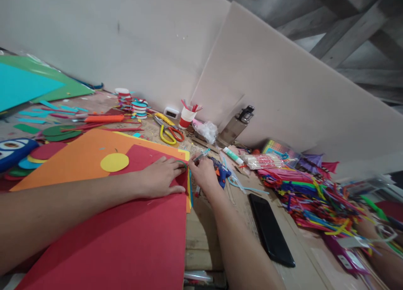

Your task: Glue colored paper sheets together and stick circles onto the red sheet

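Observation:
My left hand [165,176] lies with fingers stretched out on a large red sheet [141,239], close to its right edge. A bit of green edge shows under its fingertips; what it belongs to is mostly hidden. Right beside it, my right hand [203,172] pinches a slim, pen-like tool [204,152] with a teal end, whose tip is hidden by the fingers. Under the red sheet is an orange sheet [75,155], with yellow and blue edges peeking out. A yellow paper disc [114,162] rests left of my left hand. The blue glue gun [223,174] sits just past my right hand.
A black phone [271,230], a glue stick [233,155] and piled pipe cleaners [311,197] lie to the right. Scissors [170,132], a paper cup [187,117] and an orange cutter [105,118] are behind. Another person's arm [374,235] shows at the right edge.

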Tool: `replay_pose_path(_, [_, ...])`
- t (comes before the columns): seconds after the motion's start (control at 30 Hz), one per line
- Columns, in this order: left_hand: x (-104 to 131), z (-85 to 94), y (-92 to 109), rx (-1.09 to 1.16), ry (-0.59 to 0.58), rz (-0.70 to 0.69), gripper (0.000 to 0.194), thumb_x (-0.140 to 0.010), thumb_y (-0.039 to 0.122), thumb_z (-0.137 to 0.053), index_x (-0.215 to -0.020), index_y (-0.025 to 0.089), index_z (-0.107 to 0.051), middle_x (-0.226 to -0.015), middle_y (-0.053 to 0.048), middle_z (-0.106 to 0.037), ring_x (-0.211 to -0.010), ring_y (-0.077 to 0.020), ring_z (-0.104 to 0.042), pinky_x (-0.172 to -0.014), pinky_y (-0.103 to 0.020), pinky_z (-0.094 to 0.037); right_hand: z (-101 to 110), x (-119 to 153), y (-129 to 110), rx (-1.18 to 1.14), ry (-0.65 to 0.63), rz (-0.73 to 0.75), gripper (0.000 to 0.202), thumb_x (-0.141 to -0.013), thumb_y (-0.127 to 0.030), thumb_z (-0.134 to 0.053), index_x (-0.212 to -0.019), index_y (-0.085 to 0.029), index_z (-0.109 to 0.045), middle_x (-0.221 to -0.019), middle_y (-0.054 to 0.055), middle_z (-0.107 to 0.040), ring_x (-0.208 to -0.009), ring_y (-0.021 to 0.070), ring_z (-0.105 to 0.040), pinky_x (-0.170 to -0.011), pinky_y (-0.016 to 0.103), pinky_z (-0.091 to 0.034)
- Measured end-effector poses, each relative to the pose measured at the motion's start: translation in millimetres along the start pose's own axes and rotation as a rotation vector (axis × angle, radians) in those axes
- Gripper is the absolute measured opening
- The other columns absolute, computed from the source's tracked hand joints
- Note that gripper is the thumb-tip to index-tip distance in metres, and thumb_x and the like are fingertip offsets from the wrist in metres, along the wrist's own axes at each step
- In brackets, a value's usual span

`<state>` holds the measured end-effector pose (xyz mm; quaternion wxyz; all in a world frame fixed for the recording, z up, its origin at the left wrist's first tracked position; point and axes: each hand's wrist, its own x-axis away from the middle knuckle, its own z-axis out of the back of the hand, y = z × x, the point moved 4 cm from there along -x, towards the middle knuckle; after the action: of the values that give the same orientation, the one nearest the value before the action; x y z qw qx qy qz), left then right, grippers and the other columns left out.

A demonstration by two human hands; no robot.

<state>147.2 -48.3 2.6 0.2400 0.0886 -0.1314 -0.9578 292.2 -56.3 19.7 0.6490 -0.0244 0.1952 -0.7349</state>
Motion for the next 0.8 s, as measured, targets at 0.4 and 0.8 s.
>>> replay_pose_path(0.4, [1, -2.1, 0, -0.056, -0.002, -0.012, 0.067, -0.09, 0.062, -0.039, -0.139, 0.017, -0.049, -0.141, -0.013, -0.053, -0.123, -0.0334, -0.048, -0.098, -0.05, -0.033, -2, -5, -4, 0.039, -0.007, -0.028, 0.023, -0.088, -0.02, -0.048, -0.075, -0.014, -0.066, -0.069, 0.008, -0.069, -0.067, 0.0155, -0.061, -0.063, 0.024, -0.037])
replay_pose_path(0.8, [3, -0.4, 4, -0.013, 0.01, 0.018, 0.079, -0.085, 0.069, -0.041, -0.144, 0.016, -0.043, -0.141, -0.016, -0.052, -0.125, -0.0373, -0.046, -0.1, -0.053, -0.032, -10, -11, -6, -0.009, 0.002, -0.072, 0.025, -0.088, -0.023, -0.047, -0.073, -0.015, -0.065, -0.065, 0.006, -0.066, -0.06, 0.0137, -0.057, -0.06, 0.023, -0.037])
